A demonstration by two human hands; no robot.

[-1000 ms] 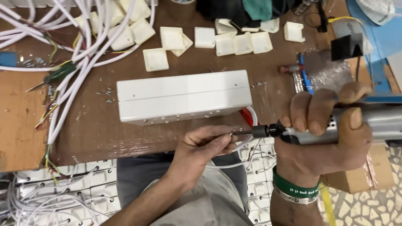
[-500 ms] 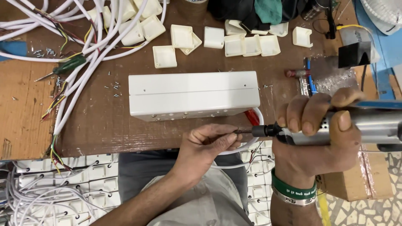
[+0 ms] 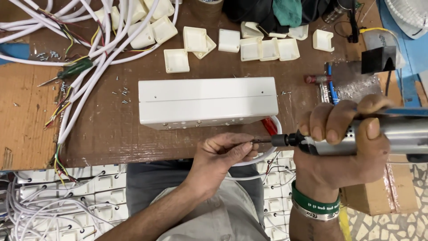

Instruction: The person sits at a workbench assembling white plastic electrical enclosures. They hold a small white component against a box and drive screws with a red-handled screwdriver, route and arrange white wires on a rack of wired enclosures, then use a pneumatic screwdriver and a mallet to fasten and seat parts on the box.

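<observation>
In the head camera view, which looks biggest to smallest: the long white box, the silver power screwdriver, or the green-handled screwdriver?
1. Long white rectangular box.
2. Silver power screwdriver, partly cut off and nearer the camera, so unsure.
3. Green-handled screwdriver.

**Driver, bit and white box at the table edge**

Electric screwdriver (image 3: 356,136): silver barrel, black chuck, lying level and pointing left just off the table's near edge. Right hand (image 3: 343,143) is wrapped round the barrel, fingers over the top. Thin dark bit (image 3: 263,141) juts from the chuck; left hand (image 3: 225,154) pinches its tip between thumb and fingertips. Whether a screw sits there cannot be told. Long white rectangular box (image 3: 207,101) lies flat just beyond, small holes along its near face.
</observation>
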